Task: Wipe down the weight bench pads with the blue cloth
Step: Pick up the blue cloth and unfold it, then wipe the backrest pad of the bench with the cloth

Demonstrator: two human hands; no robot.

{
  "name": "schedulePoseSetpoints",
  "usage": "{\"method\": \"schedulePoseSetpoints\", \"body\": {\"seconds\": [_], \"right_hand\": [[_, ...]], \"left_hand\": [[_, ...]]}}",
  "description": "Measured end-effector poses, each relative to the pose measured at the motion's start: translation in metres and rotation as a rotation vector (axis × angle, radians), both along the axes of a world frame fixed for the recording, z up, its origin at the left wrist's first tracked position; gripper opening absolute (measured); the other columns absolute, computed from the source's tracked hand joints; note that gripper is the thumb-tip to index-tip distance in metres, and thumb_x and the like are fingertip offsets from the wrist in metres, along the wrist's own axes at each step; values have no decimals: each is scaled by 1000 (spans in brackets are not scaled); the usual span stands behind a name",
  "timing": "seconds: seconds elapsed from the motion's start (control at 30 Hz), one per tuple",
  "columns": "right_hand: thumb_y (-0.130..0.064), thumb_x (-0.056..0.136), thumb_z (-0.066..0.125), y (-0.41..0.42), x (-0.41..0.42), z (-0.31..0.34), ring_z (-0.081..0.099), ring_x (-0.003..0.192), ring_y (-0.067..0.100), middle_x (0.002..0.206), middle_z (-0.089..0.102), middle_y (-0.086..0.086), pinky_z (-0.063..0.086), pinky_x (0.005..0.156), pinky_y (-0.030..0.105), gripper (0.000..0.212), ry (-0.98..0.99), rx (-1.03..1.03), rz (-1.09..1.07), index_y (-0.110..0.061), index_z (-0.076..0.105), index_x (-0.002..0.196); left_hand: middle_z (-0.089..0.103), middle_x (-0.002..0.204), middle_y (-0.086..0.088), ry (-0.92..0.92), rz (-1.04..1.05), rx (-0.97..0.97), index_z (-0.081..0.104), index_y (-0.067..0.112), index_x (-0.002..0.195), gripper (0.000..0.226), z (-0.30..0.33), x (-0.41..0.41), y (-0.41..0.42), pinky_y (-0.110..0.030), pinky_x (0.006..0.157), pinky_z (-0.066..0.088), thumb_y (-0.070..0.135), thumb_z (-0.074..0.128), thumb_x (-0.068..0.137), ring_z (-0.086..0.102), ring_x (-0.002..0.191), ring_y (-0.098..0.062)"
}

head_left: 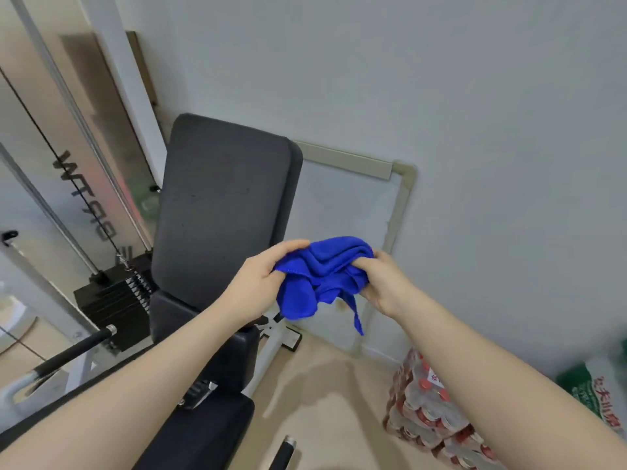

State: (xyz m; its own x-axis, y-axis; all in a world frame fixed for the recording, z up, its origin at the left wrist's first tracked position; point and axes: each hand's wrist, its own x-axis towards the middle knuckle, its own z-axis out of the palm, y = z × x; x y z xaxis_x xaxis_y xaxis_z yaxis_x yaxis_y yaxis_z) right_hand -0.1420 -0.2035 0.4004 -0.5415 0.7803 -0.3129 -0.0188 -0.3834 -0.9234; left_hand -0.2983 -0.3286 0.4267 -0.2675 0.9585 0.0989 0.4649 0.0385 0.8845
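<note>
While both hands hold it bunched in the air, the crumpled bright-blue microfibre cloth [322,276] hangs clear of the pads, a loose corner trailing down. The left hand [261,283] pinches its left edge; the right hand [380,283] has its fingers [356,266] curled into the folds. The dark grey padded upright back pad [220,205] lies just beyond and to the left, long axis running far to near, closer to the left hand. The black seat pad [203,432] sits below, nearer.

Backrest pad [220,205] unobstructed; weight stack [112,307] crowds its left.
</note>
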Motion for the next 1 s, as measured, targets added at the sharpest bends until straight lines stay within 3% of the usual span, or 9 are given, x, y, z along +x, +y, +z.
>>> {"method": "schedulePoseSetpoints", "body": {"seconds": [0.17, 0.3, 0.43, 0.5, 0.6, 0.7, 0.8, 0.9, 1.0], "right_hand": [[9, 86, 42, -12, -41, 27, 60, 81, 19, 93, 61, 10, 51, 73, 28, 31, 168, 74, 78, -7, 54, 110], [-22, 89, 51, -12, -68, 26, 55, 89, 2, 95, 61, -8, 42, 82, 24, 22, -135, 814, -77, -19, 70, 100], [-53, 72, 58, 6, -107, 21, 22, 137, 23, 148, 28, -3, 20, 111, 40, 41, -380, 1305, 69, -34, 66, 108], [-48, 71, 66, 21, -118, 20, 26, 136, 22, 155, 13, -5, 32, 107, 40, 54, -419, 1305, 288, -34, 55, 121], [-42, 76, 60, 39, -132, 12, 49, 117, 24, 147, 32, -3, 52, 85, 42, 59, -456, 1465, 391, -33, 44, 132], [-20, 68, 65, 64, -155, 21, 60, 86, 30, 123, 57, 7, 55, 53, 33, 59, -451, 1788, 264, -30, 50, 124], [2, 52, 74, 104, -185, 57, 57, 72, 34, 114, 63, 13, 47, 50, 30, 67, -552, 1932, 11, -21, 66, 114], [6, 48, 71, 124, -212, 78, 53, 63, 31, 108, 64, 16, 41, 51, 29, 65, -704, 2037, -84, -17, 68, 109], [0, 48, 71, 118, -229, 72, 52, 60, 30, 98, 65, 17, 35, 50, 27, 58, -799, 2057, -77, -15, 70, 103]], "left_hand": [[56, 126, 5, -265, 68, -10, 55, 31, 123, 50, -10, -10, 10, -14, 86, 39, 4, 47, 81, 51, 112, -12], [66, 109, -9, -932, -9, 68, 65, 16, 114, 37, 2, -24, 30, -37, 90, 39, 34, 40, 92, 58, 103, -27], [66, 122, -5, -1056, -31, 30, 58, 18, 123, 40, 2, -41, 50, -34, 89, 53, 36, 32, 98, 64, 112, -19], [66, 122, -8, -1159, 19, 5, 57, 16, 124, 39, -1, -58, 56, -39, 88, 53, 33, 38, 95, 64, 111, -23], [65, 120, -12, -1191, 10, -48, 56, 12, 124, 43, -4, -85, 61, -41, 89, 52, 29, 49, 85, 64, 105, -27], [67, 116, -5, -927, 13, -71, 56, 20, 121, 42, 2, -110, 75, -35, 91, 51, 26, 54, 80, 64, 108, -21], [60, 124, 6, -320, 240, 41, 49, 25, 127, 53, 14, -142, 89, -22, 96, 42, 14, 56, 76, 53, 123, -13], [15, 157, -2, 404, 393, -73, 15, 19, 148, 88, 10, -177, 101, -31, 117, 18, 25, 68, 79, 11, 146, -19], [-18, 157, -12, 873, 281, -333, -8, 8, 148, 121, -8, -199, 111, -42, 120, -1, 57, 69, 69, -15, 146, -27]]}}
